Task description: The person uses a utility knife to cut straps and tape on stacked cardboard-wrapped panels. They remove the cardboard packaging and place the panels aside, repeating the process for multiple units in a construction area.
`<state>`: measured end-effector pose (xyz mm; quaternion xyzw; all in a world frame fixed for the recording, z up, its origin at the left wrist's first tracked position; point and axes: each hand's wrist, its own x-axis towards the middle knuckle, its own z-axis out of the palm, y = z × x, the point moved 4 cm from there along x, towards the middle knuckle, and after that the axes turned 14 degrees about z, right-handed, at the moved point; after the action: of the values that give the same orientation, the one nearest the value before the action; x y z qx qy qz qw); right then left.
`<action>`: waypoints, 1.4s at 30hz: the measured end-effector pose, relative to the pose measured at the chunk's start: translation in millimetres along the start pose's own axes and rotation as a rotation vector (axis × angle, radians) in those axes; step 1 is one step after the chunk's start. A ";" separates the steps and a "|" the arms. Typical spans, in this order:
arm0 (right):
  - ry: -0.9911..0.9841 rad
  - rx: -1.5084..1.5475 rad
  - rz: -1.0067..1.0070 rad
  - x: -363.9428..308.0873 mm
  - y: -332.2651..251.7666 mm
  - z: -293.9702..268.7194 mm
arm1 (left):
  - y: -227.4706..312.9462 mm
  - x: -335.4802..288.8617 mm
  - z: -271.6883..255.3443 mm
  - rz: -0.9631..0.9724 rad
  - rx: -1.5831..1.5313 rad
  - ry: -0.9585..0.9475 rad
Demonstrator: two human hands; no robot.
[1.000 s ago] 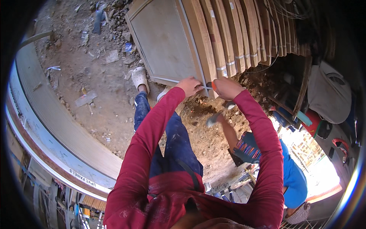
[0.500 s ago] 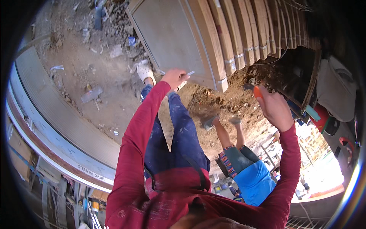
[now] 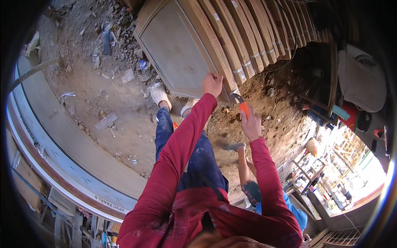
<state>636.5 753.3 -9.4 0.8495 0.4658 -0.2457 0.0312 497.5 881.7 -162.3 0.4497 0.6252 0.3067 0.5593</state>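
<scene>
Knife (image 3: 241,104) clamped in the right hand (image 3: 252,125), blade at the panel (image 3: 175,51) corner; left hand (image 3: 212,85) curled alongside, grip unclear.

One wide fisheye view from head height — steeply downward, close above the maroon sleeves (image 3: 175,146), ground (image 3: 134,113) farther off

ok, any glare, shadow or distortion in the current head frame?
Head view: glare washes out the bright opening at right; head view: deep shadow right of the cardboard panels; head view: fisheye bows the ribbed panels at left.
</scene>
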 end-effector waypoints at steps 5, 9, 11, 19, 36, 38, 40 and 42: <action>0.000 0.002 0.008 4.9 4.4 15.0 | -10.2 -0.8 -0.9 0.072 0.018 0.053; 0.033 -0.063 0.017 1.1 9.8 16.0 | -4.5 -15.3 8.2 0.069 -0.031 0.031; -0.006 -0.060 0.048 3.0 4.8 17.1 | -11.7 -13.2 11.3 0.100 -0.048 0.053; -0.019 -0.126 0.016 7.1 10.8 14.5 | -20.3 -13.5 11.2 0.076 -0.095 0.049; -0.344 -0.126 -0.159 61.0 -7.1 21.3 | -25.5 -10.5 5.6 -0.093 -0.625 -0.240; -0.372 -0.129 -0.215 71.6 -2.8 22.0 | -23.4 -14.3 10.9 -0.098 -0.641 -0.255; -0.391 -0.129 -0.248 74.8 -1.5 19.3 | -23.0 -14.2 11.9 -0.111 -0.649 -0.274; -0.402 -0.125 -0.258 75.4 -4.1 12.4 | -20.8 -13.7 17.3 -0.104 -0.658 -0.238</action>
<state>662.0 810.6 -53.3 0.7134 0.5693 -0.3823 0.1442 509.4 858.7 -178.1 0.2455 0.4455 0.4083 0.7580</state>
